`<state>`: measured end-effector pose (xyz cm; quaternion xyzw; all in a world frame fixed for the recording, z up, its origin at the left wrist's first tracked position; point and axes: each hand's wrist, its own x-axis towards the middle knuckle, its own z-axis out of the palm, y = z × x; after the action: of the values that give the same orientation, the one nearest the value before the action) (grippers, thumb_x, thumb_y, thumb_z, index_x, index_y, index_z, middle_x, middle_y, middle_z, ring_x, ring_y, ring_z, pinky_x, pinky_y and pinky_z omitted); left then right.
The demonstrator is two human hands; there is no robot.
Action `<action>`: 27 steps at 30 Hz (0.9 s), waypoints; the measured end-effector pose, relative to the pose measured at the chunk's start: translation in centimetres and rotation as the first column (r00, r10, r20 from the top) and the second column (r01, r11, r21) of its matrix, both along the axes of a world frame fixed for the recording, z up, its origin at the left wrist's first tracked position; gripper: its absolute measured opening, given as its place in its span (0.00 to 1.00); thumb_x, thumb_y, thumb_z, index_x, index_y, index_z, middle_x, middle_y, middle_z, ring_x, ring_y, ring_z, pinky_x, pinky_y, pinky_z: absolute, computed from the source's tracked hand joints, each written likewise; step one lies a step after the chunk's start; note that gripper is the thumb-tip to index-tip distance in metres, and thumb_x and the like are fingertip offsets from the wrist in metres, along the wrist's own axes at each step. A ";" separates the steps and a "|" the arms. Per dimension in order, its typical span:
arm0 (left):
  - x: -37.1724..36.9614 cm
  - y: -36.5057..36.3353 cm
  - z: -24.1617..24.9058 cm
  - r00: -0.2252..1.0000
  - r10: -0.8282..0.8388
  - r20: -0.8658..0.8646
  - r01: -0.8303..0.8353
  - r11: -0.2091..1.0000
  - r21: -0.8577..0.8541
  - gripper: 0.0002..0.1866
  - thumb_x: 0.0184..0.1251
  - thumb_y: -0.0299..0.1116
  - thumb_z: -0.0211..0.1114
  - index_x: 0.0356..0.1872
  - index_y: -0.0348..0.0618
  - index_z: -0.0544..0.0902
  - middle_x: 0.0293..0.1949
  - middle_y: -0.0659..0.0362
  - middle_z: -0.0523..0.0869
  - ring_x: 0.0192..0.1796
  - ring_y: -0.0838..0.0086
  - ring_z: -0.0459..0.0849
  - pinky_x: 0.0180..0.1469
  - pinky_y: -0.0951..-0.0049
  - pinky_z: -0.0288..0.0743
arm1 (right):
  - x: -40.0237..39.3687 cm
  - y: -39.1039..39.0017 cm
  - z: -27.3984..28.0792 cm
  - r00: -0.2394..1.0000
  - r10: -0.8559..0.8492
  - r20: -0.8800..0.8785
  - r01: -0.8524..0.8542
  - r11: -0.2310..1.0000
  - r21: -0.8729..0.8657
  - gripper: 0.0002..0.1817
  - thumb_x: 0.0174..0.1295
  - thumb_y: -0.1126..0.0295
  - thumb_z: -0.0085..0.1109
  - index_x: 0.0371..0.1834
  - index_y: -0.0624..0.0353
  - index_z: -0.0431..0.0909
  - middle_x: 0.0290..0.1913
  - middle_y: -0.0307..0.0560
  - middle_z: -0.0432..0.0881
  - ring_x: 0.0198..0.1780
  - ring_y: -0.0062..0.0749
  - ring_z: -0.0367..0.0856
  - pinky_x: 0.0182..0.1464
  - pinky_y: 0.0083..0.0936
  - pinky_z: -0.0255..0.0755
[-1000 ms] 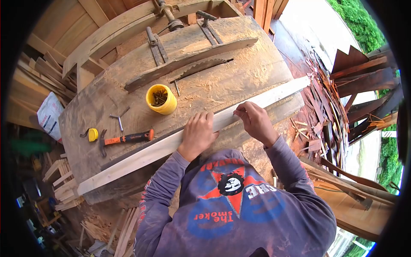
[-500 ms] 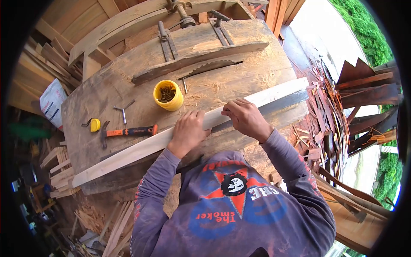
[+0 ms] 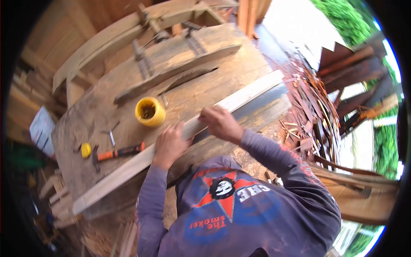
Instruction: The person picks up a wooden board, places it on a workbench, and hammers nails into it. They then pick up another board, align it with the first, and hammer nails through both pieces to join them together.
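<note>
A long pale wooden board [image 3: 252,91] lies slantwise along the near side of the workbench. My left hand [image 3: 169,144] is wrapped over its middle, thumb on the near side. Just to the right, my right hand [image 3: 219,123] rests at the board with its fingers curled closed; whatever they pinch, if anything, is hidden. Beyond my left hand stands a yellow tub [image 3: 150,112] with small brownish pieces inside. A claw hammer [image 3: 122,151] with an orange and black handle lies left of my left hand, behind the board.
A toothed saw blade [image 3: 190,80] rises from the bench top [image 3: 96,124], alongside a clamped wooden fence [image 3: 175,73]. Left of the tub lie a small metal tool [image 3: 112,136] and a yellow tape measure [image 3: 86,150]. Wood scraps [image 3: 310,103] are heaped to the right.
The whole view has shifted, so the bench and its things appear farther left and are blurred. Both hands stay at the board in much the same grip.
</note>
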<state>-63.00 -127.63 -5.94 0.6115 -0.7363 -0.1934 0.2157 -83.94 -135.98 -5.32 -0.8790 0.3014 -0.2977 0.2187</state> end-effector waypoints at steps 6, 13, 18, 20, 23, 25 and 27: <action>-0.4 0.0 0.0 0.997 0.027 0.074 -0.029 0.999 0.024 0.23 0.53 0.42 0.76 0.46 0.40 0.82 0.39 0.45 0.87 0.45 0.48 0.86 0.48 0.51 0.79 | -0.9 0.8 0.0 0.998 -0.044 -0.045 0.051 0.984 0.168 0.10 0.67 0.67 0.61 0.45 0.60 0.74 0.34 0.55 0.81 0.41 0.56 0.83 0.44 0.47 0.76; -1.0 0.2 1.8 0.998 0.049 0.044 -0.053 0.995 0.088 0.23 0.51 0.42 0.77 0.45 0.41 0.82 0.39 0.42 0.85 0.45 0.44 0.84 0.48 0.47 0.77 | -0.4 -0.6 2.0 0.951 0.133 -0.280 -0.163 0.983 -0.087 0.13 0.70 0.60 0.57 0.39 0.61 0.75 0.35 0.49 0.81 0.40 0.45 0.83 0.45 0.39 0.77; -1.2 0.3 1.3 0.998 0.046 0.051 -0.046 0.999 0.005 0.24 0.51 0.44 0.78 0.44 0.42 0.81 0.37 0.43 0.86 0.45 0.45 0.84 0.48 0.48 0.77 | 0.2 0.4 2.5 0.886 0.032 -0.462 -0.196 0.929 -0.313 0.10 0.67 0.64 0.58 0.38 0.61 0.75 0.31 0.46 0.80 0.36 0.39 0.82 0.39 0.34 0.75; -1.1 0.2 1.1 0.998 0.045 0.047 -0.047 0.998 0.042 0.24 0.51 0.45 0.77 0.45 0.42 0.81 0.37 0.43 0.86 0.45 0.46 0.85 0.48 0.48 0.78 | 0.1 0.0 2.4 0.884 0.096 -0.457 -0.192 0.967 -0.168 0.12 0.67 0.63 0.59 0.38 0.62 0.75 0.30 0.47 0.81 0.36 0.42 0.83 0.40 0.35 0.76; -0.5 0.1 0.5 0.996 0.034 0.078 -0.040 0.996 0.075 0.25 0.53 0.47 0.76 0.46 0.42 0.81 0.38 0.44 0.86 0.46 0.47 0.85 0.48 0.49 0.78 | 0.3 -1.0 2.9 0.892 0.133 -0.432 -0.154 0.988 -0.013 0.15 0.68 0.59 0.59 0.39 0.63 0.74 0.31 0.49 0.82 0.38 0.46 0.84 0.44 0.38 0.77; -0.5 0.3 -0.1 0.992 0.018 0.125 -0.027 0.997 0.067 0.26 0.55 0.47 0.75 0.48 0.42 0.80 0.40 0.45 0.86 0.47 0.49 0.85 0.49 0.51 0.79 | 0.9 -0.3 4.4 0.845 0.090 -0.527 -0.076 0.996 0.049 0.20 0.69 0.56 0.60 0.49 0.63 0.77 0.39 0.60 0.85 0.42 0.55 0.86 0.46 0.47 0.79; -0.5 0.4 -0.8 0.994 0.009 0.113 -0.007 1.000 -0.014 0.26 0.56 0.45 0.74 0.51 0.40 0.78 0.42 0.47 0.86 0.47 0.51 0.85 0.50 0.53 0.79 | 2.0 0.7 6.7 0.893 -0.153 -0.423 0.022 0.954 -0.298 0.32 0.69 0.50 0.61 0.66 0.64 0.71 0.53 0.70 0.79 0.50 0.62 0.82 0.53 0.49 0.76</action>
<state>-63.46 -127.19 -6.70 0.6229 -0.7462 -0.1525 0.1786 -81.96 -135.30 1.38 -0.9310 0.3368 -0.1404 0.0017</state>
